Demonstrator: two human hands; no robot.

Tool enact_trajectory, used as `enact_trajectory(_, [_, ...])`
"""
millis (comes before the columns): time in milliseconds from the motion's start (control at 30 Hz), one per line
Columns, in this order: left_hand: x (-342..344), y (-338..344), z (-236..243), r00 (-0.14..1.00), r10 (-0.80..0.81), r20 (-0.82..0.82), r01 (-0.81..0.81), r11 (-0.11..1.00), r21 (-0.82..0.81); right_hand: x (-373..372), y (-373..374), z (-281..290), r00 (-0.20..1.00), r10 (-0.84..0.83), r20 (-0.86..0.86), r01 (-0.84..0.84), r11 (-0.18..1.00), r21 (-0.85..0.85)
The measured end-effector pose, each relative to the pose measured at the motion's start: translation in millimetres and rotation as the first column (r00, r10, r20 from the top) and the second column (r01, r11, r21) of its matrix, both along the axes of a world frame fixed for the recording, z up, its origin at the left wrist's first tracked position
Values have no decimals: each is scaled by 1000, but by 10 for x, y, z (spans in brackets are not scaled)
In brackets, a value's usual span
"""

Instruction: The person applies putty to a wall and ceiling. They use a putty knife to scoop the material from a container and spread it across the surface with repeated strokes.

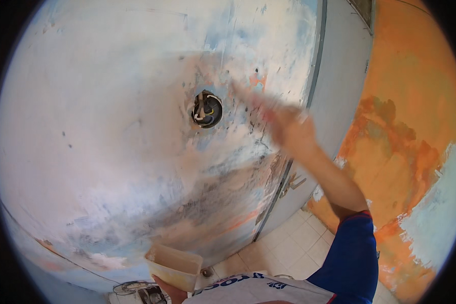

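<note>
My right hand (293, 129) is raised in front of the patchy wall (111, 111), smeared by motion. Its fingers are closed round a tool that looks like a putty knife (245, 95), its blurred tip pointing up and left over the wall; whether it touches the surface I cannot tell. Just left of the tip, a round electrical box (207, 110) with loose wires sits in the wall. Low in the view, my left hand (171, 291) grips a cream rectangular plastic tub (173, 261) from below. The tub tilts slightly, and pale residue coats its inside.
A grey door (339, 66) with a metal handle (292, 183) stands right of the wall. Beyond it is an orange wall (405, 61) with a pale patch. White floor tiles (289, 240) lie below. Dark cables (131, 288) lie coiled on the floor by the tub.
</note>
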State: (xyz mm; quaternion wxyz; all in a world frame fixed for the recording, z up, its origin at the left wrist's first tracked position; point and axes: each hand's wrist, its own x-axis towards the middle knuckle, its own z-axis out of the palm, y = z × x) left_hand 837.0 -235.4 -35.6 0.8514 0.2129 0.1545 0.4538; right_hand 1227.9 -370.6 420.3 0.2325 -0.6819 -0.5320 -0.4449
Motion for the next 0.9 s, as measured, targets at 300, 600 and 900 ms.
enact_trajectory(300, [81, 52, -276, 998, -45, 52, 52, 988, -145, 753, 504, 1614, 892, -275, 358, 149, 928, 343])
enact_trajectory(600, [-10, -49, -349, 984, -125, 125, 140, 983, -119, -52, 74, -402, 976, 219, -2, -217, 966, 141])
enact_trajectory(900, [153, -37, -225, 985, -167, 35, 170, 976, -138, 860, 402, 1665, 988, -5, 157, -46, 947, 317])
